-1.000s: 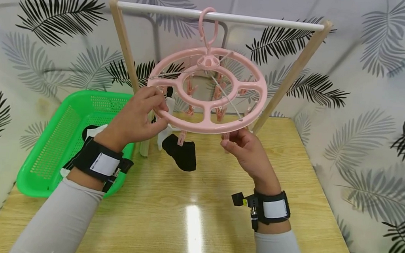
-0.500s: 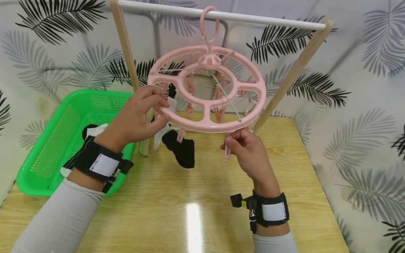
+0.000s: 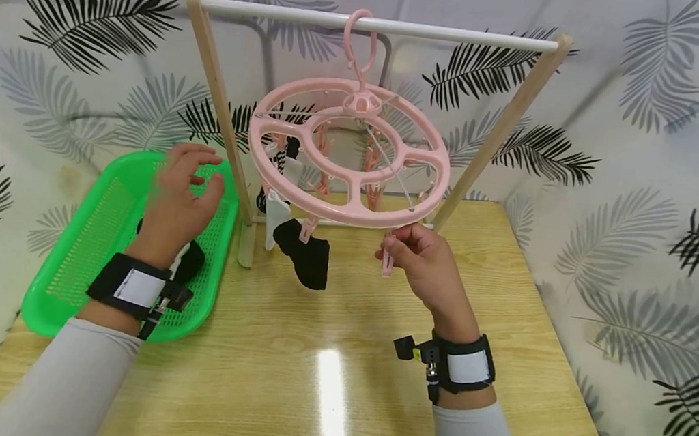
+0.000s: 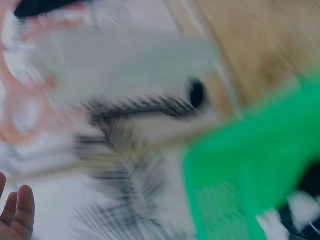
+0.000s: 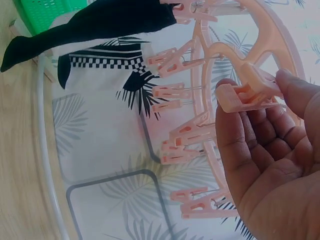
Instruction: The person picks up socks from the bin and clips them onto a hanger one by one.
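Note:
My right hand (image 3: pixel 434 269) holds a pink clothes peg (image 5: pixel 247 92) between thumb and fingers at the front right of a round pink hanger (image 3: pixel 352 215). Nothing hangs from that peg. A black sock (image 3: pixel 306 256) hangs from another peg at the hanger's front. White and black patterned socks (image 5: pixel 107 67) hang farther left on it. In the air above the green basket (image 3: pixel 35 296) is my left hand (image 3: pixel 178 201), its fingers loosely bent and holding nothing. Black and white socks (image 3: pixel 188 263) lie in the basket, partly hidden under the left wrist.
The hanger's hook rests on a white rail (image 3: pixel 279 12) between two wooden posts (image 3: pixel 512 114). Several more pink pegs (image 5: pixel 172 95) dangle from the ring. All stands on a wood-grain table (image 3: pixel 263 375) before a leaf-print cloth backdrop.
My left hand has let go of the hanger's rim and moved left over the basket. The hanger has shifted slightly left. My right hand stays at the peg, which came into fuller view.

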Motion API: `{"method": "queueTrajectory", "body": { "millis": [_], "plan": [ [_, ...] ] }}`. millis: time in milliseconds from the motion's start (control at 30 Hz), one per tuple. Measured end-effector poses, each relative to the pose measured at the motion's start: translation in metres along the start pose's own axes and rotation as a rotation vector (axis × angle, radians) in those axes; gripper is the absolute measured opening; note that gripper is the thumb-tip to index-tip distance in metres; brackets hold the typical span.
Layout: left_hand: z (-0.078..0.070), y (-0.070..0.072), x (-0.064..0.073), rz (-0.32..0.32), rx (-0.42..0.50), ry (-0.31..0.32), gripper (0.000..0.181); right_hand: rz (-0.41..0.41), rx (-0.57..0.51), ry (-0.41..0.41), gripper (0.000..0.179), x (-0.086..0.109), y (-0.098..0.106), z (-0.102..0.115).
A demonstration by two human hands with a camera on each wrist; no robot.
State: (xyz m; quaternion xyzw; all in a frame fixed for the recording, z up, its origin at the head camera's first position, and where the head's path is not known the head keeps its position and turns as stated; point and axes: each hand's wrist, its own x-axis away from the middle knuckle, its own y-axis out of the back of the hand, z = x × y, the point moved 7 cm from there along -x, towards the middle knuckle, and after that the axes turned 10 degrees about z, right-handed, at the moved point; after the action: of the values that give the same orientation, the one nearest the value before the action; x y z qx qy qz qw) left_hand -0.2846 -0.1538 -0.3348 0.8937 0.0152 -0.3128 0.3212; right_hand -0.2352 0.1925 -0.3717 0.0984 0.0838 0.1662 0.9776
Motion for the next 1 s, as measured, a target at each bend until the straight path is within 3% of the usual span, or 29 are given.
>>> {"method": "queueTrajectory", "body": {
  "millis": [133,300,433,600,700,767,867,1000],
  "plan": [
    [0.047,0.022,0.016,-0.025,-0.004,0.170,0.023,-0.008,-0.005,-0.002,0.015,0.001,0.000,-0.002],
    [0.091,0.034,0.034,0.001,-0.087,0.276,0.028,-0.039,-0.017,0.016,0.012,0.002,0.001,-0.004],
    [0.119,0.028,0.050,0.135,-0.166,0.357,0.033,-0.043,-0.034,0.018,0.013,0.003,-0.003,-0.003],
    [0.158,0.011,0.070,0.421,-0.267,0.516,0.046,-0.018,-0.033,0.030,0.015,0.003,-0.009,0.000],
    [0.179,-0.001,0.084,0.611,-0.250,0.636,0.062,-0.009,-0.031,0.042,0.014,0.002,-0.012,0.001],
    [0.189,-0.008,0.094,0.704,-0.179,0.725,0.071,0.000,-0.033,0.048,0.014,0.001,-0.013,0.002],
    [0.199,-0.014,0.106,0.753,-0.031,0.852,0.077,0.012,-0.032,0.055,0.013,-0.001,-0.015,0.002],
    [0.203,-0.017,0.112,0.703,0.054,0.929,0.079,0.027,-0.028,0.059,0.013,-0.002,-0.017,0.002]
  ]
}}
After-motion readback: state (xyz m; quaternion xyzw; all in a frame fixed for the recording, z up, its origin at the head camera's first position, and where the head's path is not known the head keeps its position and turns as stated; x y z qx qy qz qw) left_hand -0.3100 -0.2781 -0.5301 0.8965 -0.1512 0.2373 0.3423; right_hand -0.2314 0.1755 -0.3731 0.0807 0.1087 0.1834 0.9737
